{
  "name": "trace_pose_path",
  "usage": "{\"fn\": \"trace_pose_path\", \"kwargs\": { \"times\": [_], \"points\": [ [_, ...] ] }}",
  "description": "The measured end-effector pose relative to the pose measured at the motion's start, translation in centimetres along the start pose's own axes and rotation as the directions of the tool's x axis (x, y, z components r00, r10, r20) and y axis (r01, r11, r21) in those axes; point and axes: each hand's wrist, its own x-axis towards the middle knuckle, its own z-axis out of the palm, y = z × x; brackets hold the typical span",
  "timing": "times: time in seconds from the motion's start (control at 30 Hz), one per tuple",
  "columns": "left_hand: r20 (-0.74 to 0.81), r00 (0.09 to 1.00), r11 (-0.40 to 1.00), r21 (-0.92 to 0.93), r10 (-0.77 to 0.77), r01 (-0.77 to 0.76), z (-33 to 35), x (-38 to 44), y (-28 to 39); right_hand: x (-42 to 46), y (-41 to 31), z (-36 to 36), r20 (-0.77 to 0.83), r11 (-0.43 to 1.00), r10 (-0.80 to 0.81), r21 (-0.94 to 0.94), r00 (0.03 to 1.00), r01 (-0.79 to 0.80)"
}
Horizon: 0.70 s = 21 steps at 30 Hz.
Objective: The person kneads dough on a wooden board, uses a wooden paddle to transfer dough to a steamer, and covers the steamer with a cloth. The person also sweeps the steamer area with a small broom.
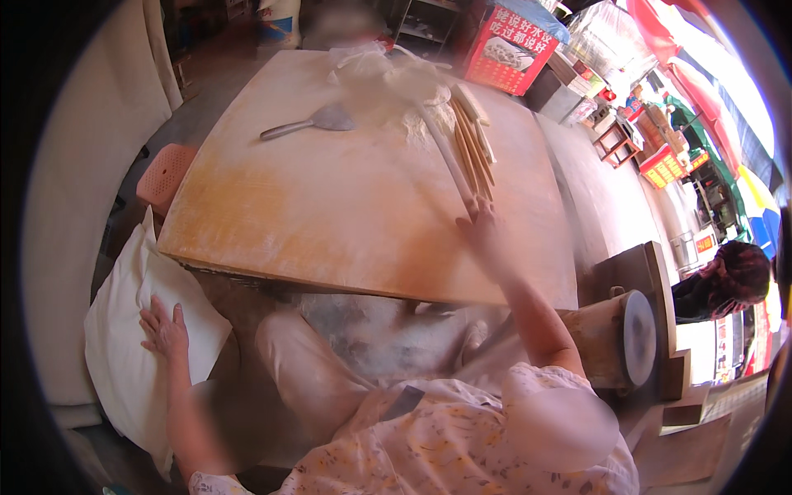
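Note:
My left hand (166, 328) lies with spread fingers on a white cloth (124, 315) draped beside the table at the left. My right hand (479, 216) reaches over the floured wooden tabletop (346, 204), its fingers around the near end of a long wooden rolling pin (447, 151). Several thinner wooden rolling pins (473, 151) lie just to the right of that pin. A scraper with a broad metal blade (334, 117) rests farther back, its handle pointing left. Flour (427, 124) is heaped near the pins' far ends, by a crumpled plastic bag (359, 59).
A pink plastic stool (167, 173) stands left of the table. A lidded cylindrical container (609, 337) is at the right, near my right elbow. Beyond the table stands a red box with writing (510, 49). Another person (724, 281) is at the far right.

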Motion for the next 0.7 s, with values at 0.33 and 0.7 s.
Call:
{"fn": "trace_pose_path", "kwargs": {
  "times": [0.33,0.7],
  "points": [
    [-0.46,0.843,0.79,-0.39,0.278,-0.473,-4.0,-10.4,8.1,-1.0,11.1,0.0,-0.063,0.895,0.183,0.423,0.981,-0.14],
    [-0.399,0.365,0.203,-0.393,0.841,-0.897,-13.3,-18.3,34.6,-13.6,22.0,-8.5,-0.123,0.873,0.409,0.343,0.904,-0.348]
  ]
}}
